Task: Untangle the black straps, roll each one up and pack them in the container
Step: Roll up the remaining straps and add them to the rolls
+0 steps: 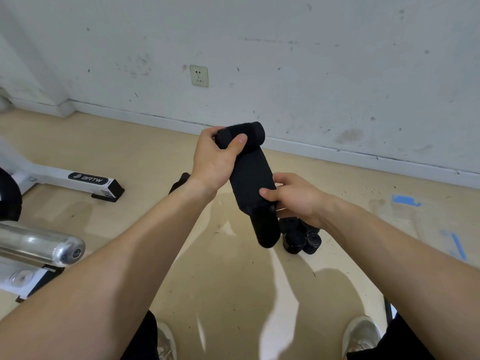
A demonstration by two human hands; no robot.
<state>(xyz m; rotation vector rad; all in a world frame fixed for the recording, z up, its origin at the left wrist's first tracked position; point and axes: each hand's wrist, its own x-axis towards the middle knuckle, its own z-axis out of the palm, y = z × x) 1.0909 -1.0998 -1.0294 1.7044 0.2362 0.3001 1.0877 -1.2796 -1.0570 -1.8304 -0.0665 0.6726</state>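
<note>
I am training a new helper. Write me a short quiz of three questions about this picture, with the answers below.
1. True or false: the left hand grips the rolled end of the black strap.
2. Where do the rolled straps lie? A) on the floor B) on a metal bar C) in a box
3. Fill in (flat or rolled): the right hand pinches the ___ part of the black strap.

Key: 1 true; 2 A; 3 flat.
</note>
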